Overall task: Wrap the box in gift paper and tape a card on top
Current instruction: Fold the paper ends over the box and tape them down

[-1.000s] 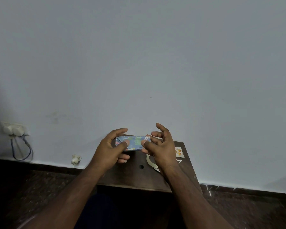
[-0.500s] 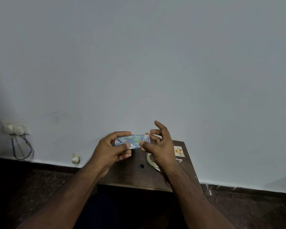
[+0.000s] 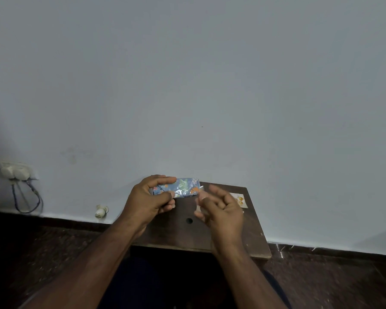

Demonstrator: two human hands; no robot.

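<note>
A small oblong box wrapped in glossy blue gift paper printed with green and orange shapes (image 3: pixel 179 189) is held above the far left corner of a dark brown wooden table (image 3: pixel 252 239), which has a round hole in its top. The left hand (image 3: pixel 148 200) grips the box's left end, fingers curled over the top edge and thumb pressed on the near face. The paper looks crinkled and shiny, with a dotted white patch at the upper right corner. The right hand (image 3: pixel 221 210), blurred, hovers just right of the box with fingers loosely spread; whether it pinches anything cannot be told. A small white card with orange marks (image 3: pixel 239 200) lies flat on the table's far right corner; no writing is legible.
</note>
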